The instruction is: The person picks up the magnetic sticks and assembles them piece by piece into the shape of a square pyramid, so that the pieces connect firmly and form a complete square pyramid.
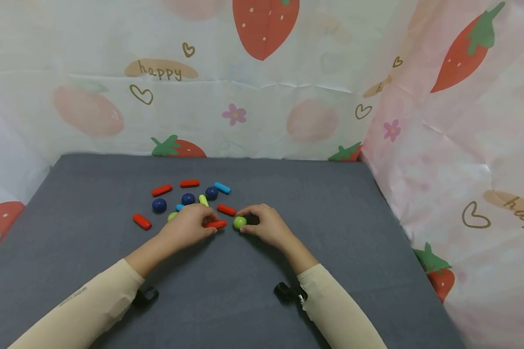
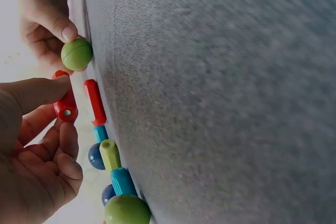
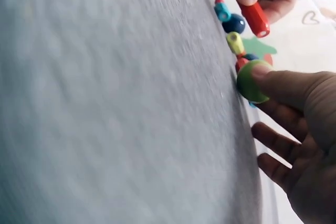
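My left hand (image 1: 185, 226) pinches a short red rod (image 1: 216, 224) between thumb and fingers; a small pale round spot shows in its end face (image 2: 66, 113) in the left wrist view. Facing it, my right hand (image 1: 268, 227) holds a glossy green ball (image 1: 239, 223) by thumb and fingertips. A small gap separates the rod's tip and the ball in the head view. Just behind them lies another red rod (image 1: 226, 210). Beyond my left hand are a yellow-green rod (image 1: 204, 200) and a navy ball (image 1: 188, 198); the hand partly hides a second green ball (image 1: 172, 216) and a blue rod (image 1: 180, 207).
Farther back and left on the grey cloth-covered table (image 1: 332, 208) lie red rods (image 1: 189, 183), navy balls (image 1: 159, 205) and a blue rod (image 1: 222, 188). One red rod (image 1: 142, 221) lies left of my left hand. A strawberry-print curtain (image 1: 262, 116) borders the table's far edge.
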Motion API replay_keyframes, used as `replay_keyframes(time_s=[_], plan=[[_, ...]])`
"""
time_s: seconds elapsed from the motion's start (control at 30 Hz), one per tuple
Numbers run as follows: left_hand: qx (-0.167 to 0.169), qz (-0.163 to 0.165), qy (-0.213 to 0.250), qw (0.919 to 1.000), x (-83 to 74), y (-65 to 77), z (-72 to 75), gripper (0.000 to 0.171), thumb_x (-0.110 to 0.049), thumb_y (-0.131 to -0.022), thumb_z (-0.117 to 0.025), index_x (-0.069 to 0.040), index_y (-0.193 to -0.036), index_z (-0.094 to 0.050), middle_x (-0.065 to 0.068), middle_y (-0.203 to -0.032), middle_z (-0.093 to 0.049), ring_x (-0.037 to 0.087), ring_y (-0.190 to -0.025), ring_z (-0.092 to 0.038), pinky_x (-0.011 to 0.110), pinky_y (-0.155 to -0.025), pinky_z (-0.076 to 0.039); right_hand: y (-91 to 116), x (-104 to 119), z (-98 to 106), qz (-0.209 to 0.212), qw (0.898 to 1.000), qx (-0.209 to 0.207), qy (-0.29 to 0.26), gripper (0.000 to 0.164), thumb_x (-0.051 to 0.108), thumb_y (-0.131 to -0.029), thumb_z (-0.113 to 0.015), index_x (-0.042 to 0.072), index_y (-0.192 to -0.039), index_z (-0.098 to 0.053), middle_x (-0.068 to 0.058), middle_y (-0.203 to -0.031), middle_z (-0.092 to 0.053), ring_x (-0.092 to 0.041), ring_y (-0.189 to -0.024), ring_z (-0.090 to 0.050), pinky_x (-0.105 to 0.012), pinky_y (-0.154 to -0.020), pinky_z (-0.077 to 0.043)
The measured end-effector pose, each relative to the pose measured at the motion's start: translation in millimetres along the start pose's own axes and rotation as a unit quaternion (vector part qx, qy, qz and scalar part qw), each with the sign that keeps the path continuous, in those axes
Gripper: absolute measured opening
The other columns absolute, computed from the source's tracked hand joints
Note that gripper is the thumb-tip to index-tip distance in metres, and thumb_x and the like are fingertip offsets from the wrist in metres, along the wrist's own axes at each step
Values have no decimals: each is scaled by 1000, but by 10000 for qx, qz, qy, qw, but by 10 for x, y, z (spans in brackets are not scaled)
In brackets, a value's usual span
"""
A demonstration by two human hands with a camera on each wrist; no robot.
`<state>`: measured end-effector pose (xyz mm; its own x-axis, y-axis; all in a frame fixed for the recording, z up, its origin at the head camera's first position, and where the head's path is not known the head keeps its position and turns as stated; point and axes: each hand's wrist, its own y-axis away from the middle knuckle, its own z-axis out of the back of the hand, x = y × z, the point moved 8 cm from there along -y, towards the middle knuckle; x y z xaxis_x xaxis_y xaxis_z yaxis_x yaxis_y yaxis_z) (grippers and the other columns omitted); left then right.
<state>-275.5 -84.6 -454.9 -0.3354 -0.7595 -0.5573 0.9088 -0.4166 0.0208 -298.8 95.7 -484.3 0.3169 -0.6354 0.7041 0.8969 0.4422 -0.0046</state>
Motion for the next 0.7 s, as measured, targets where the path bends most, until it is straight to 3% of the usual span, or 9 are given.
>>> replay_keyframes(time_s=[0.3, 0.7], plan=[[-54, -236, -40, 9997, -149, -151, -81, 14, -14, -88, -82, -14, -100, -77, -1, -96, -74, 14, -82, -63, 36, -76, -56, 58, -114, 136, -242, 9997, -35, -74, 38, 27, -89, -82, 21, -125, -73, 2, -130, -68, -21, -129, -58, -44, -110, -44], [202, -305, -35, 9993, -207, -301, -258, 16, -17, -88, -82, -14, -103, -76, -4, -92, -73, 11, -81, -63, 35, -80, -56, 114, -143, 232, -109, 9998, -135, 78, 38, 28, -88, -83, 19, -124, -74, 1, -127, -70, -22, -124, -61, -42, -105, -47]])
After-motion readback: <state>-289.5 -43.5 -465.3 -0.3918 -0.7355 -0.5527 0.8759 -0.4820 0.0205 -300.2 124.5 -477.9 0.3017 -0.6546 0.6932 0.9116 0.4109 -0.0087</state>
